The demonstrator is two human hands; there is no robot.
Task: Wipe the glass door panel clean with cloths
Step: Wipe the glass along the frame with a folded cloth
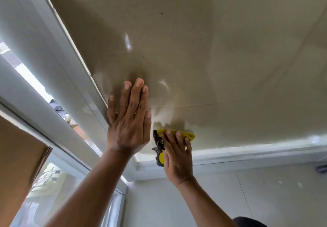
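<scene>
The glass door panel (203, 58) fills the upper right of the head view, with hazy smears and a few dark specks on it. My left hand (128, 118) lies flat against the glass near the white frame, fingers straight and spread a little. Just to its right, my right hand (177, 152) presses a yellow cloth (187, 134) with dark stained edges onto the glass near the panel's bottom corner. The fingers lie over the cloth and hide most of it.
A white door frame (53, 53) runs diagonally along the panel's left side, and its bottom rail (256, 152) crosses at the right. A brown cardboard sheet (19, 156) stands at the far left. Pale floor tiles (247, 200) lie below.
</scene>
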